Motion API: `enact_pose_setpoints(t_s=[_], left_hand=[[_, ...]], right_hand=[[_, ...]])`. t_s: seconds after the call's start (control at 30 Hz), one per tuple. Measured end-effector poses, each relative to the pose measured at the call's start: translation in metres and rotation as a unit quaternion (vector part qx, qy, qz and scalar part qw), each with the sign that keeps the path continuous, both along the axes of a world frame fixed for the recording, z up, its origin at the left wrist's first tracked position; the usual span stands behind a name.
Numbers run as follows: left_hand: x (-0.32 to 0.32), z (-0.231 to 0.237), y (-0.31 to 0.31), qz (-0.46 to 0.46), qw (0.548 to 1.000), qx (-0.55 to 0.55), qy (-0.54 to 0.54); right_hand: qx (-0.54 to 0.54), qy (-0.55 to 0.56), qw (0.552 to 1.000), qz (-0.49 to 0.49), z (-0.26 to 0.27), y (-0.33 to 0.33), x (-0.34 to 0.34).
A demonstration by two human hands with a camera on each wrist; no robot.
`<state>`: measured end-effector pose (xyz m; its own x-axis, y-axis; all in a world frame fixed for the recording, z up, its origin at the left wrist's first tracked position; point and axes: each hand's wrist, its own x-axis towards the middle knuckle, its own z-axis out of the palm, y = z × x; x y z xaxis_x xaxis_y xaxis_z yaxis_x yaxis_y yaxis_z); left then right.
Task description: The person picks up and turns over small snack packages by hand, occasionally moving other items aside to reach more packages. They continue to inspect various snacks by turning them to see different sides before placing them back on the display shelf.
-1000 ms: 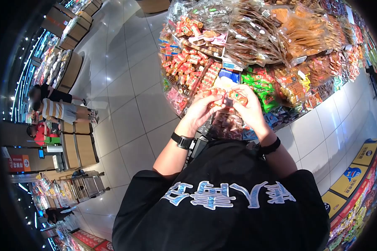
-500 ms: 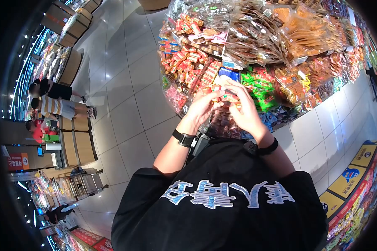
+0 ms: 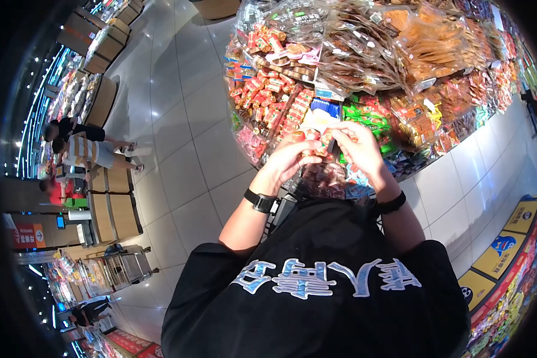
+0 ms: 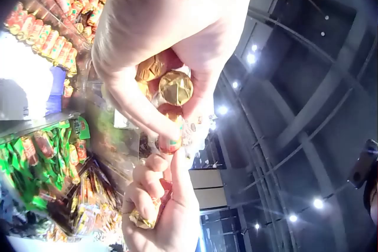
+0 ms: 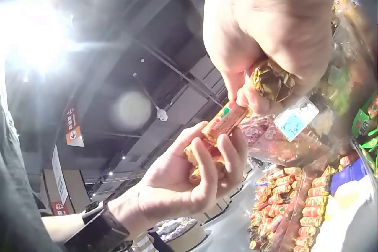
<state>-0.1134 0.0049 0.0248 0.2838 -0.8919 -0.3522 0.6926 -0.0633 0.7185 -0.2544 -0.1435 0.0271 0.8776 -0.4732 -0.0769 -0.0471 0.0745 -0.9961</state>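
Observation:
In the head view my left hand (image 3: 285, 160) and right hand (image 3: 364, 152) meet in front of my chest, over the near edge of a candy display. The left hand holds several roll-shaped candies in red and gold wrappers; the left wrist view shows a gold-wrapped candy end (image 4: 176, 88) in its grasp. A red-wrapped candy roll (image 5: 227, 119) juts from the left fingers toward the right fingertips. Curled right fingers grip another gold-wrapped candy (image 5: 271, 82), its far part hidden by the hand.
Heaped red candy rolls (image 3: 262, 95) lie at the display's left. Green packets (image 3: 367, 116) and bagged brown snacks (image 3: 361, 51) fill the middle and back. A price card (image 5: 299, 119) stands by the bins. People (image 3: 86, 150) stand by a counter at far left.
My right hand came in over the left fingers, then drew back slightly to the right. The left hand stays nearly in place with its candies.

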Motion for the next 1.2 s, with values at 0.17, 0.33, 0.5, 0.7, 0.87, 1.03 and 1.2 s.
enact_pose_setpoints(t_s=[0.17,0.33,0.5,0.7,0.87,1.03,1.2], left_hand=[[-0.009,-0.001,-0.006,-0.006,1.000,-0.021,-0.008],[-0.003,-0.001,-0.001,-0.001,1.000,-0.023,0.012],[-0.007,-0.012,-0.003,-0.021,1.000,-0.008,0.020],[-0.019,-0.008,-0.008,-0.017,0.997,-0.016,0.077],[-0.024,-0.017,-0.013,-0.002,0.993,-0.051,0.103],[-0.027,-0.015,-0.010,0.005,0.992,-0.082,0.091],[-0.024,-0.015,-0.001,-0.005,0.991,-0.072,0.111]], right_hand=[[0.117,-0.038,0.992,-0.019,0.014,0.008,0.005],[0.348,-0.108,0.930,-0.038,0.000,-0.001,0.001],[0.335,-0.144,0.930,-0.044,-0.004,0.001,0.003],[0.192,-0.214,0.954,-0.089,0.005,0.016,0.011],[-0.084,-0.186,0.976,-0.081,-0.002,0.023,0.022],[-0.153,-0.082,0.985,0.007,0.022,0.030,0.011],[-0.220,-0.170,0.959,0.046,0.023,0.028,0.006]])
